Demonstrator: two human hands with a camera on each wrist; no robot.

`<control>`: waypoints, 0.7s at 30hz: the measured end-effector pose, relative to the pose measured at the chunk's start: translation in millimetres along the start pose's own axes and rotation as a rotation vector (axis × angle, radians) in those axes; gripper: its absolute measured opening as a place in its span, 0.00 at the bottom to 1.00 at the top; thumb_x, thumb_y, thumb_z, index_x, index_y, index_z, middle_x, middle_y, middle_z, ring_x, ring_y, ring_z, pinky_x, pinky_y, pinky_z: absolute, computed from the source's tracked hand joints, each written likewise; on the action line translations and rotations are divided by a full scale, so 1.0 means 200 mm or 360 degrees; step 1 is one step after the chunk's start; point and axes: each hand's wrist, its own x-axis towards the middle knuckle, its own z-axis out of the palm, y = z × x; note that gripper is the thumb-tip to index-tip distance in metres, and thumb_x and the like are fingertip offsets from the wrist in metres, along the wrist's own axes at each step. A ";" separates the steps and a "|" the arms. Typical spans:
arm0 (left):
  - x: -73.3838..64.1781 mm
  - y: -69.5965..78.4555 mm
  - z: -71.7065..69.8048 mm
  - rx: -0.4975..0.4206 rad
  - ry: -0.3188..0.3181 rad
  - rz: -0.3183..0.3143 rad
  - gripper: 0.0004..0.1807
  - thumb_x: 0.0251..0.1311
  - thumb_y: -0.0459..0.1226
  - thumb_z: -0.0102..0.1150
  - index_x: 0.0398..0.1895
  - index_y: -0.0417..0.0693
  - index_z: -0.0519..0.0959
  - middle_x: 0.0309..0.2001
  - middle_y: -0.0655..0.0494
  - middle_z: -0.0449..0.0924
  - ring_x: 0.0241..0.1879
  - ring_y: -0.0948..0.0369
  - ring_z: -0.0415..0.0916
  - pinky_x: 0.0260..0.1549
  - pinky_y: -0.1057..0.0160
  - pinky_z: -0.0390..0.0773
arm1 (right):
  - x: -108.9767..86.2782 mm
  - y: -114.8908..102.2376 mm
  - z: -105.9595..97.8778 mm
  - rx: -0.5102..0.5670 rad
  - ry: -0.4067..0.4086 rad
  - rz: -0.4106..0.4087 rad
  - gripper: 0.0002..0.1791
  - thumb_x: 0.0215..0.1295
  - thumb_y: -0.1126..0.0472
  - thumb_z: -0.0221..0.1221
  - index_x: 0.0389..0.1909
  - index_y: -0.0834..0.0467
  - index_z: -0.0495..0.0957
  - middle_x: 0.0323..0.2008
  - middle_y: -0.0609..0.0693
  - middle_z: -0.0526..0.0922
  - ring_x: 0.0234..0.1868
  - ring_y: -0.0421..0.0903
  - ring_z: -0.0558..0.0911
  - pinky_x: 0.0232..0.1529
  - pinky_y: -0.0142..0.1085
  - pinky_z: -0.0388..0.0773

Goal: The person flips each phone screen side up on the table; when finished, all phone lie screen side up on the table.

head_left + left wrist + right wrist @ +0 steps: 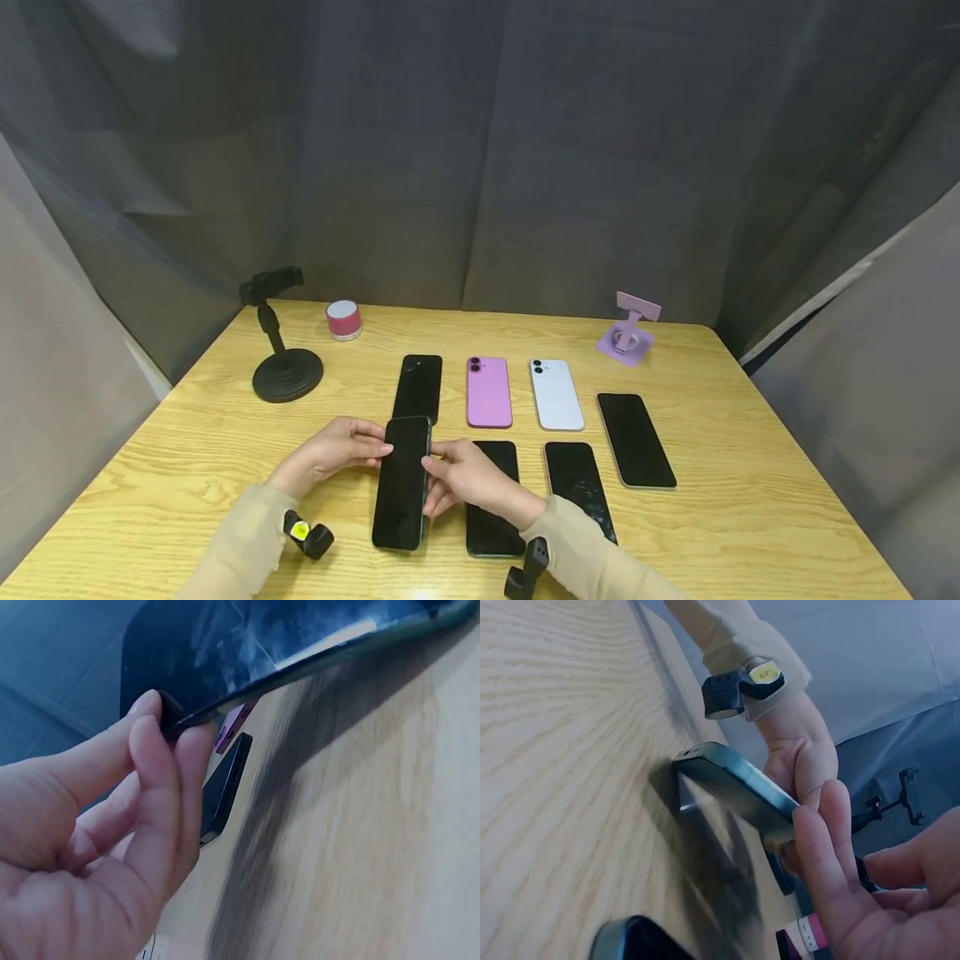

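Observation:
A smartphone [402, 483] with a dark screen and a greenish frame is held between both hands, face up and tilted, its far end raised off the table. My left hand [341, 450] pinches its upper left edge; in the left wrist view the thumb [146, 705] lies on the screen side with fingertips under the edge. On the opposite side, my right hand [472, 479] grips the right edge, thumb at the rim and fingers lower down. Just beyond it lies a black phone [420, 385], back up. Under the right wrist is another dark-screened phone [495, 533].
A pink phone [489, 393] and a white phone [557, 395] lie back up. Two dark-screened phones, one nearer [576, 483] and one farther right [637, 442], lie face up. Behind stand a black phone stand [287, 375], a pink-and-white cylinder [343, 321] and a purple stand [627, 337].

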 end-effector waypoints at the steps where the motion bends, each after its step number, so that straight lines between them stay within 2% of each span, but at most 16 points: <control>1: 0.00 0.00 0.00 0.0004 0.0010 -0.0002 0.22 0.60 0.31 0.62 0.51 0.21 0.71 0.32 0.56 0.84 0.31 0.65 0.81 0.34 0.69 0.82 | 0.00 0.01 0.00 -0.0010 -0.0001 0.0002 0.12 0.74 0.65 0.47 0.45 0.70 0.74 0.17 0.53 0.78 0.18 0.42 0.81 0.28 0.41 0.85; 4: -0.01 0.01 -0.01 0.0018 0.0026 -0.0006 0.23 0.59 0.32 0.63 0.51 0.21 0.70 0.31 0.56 0.83 0.31 0.65 0.81 0.34 0.69 0.82 | 0.01 0.02 -0.01 -0.0078 0.0025 0.0001 0.13 0.73 0.66 0.48 0.31 0.69 0.74 0.17 0.53 0.79 0.18 0.42 0.82 0.28 0.40 0.85; 6: -0.02 0.00 -0.01 0.0019 0.0032 -0.0009 0.24 0.58 0.31 0.64 0.51 0.21 0.69 0.31 0.55 0.83 0.31 0.65 0.81 0.34 0.68 0.83 | 0.02 0.04 -0.02 -0.0156 0.0058 0.0003 0.14 0.72 0.67 0.49 0.26 0.69 0.74 0.16 0.54 0.79 0.18 0.42 0.82 0.27 0.40 0.84; 11: -0.02 -0.01 -0.02 0.0031 0.0037 0.0000 0.22 0.58 0.32 0.64 0.49 0.22 0.71 0.32 0.54 0.84 0.31 0.63 0.82 0.34 0.66 0.84 | 0.03 0.06 -0.03 -0.0316 0.0106 0.0005 0.16 0.72 0.66 0.49 0.25 0.70 0.76 0.18 0.57 0.81 0.19 0.47 0.84 0.25 0.40 0.84; 21: -0.01 -0.04 -0.01 -0.0007 0.0087 -0.0005 0.21 0.59 0.29 0.62 0.50 0.20 0.71 0.34 0.50 0.85 0.31 0.62 0.83 0.35 0.65 0.84 | 0.05 0.09 -0.02 -0.0320 0.0117 0.0012 0.15 0.72 0.69 0.47 0.28 0.72 0.76 0.19 0.56 0.80 0.19 0.44 0.82 0.25 0.38 0.84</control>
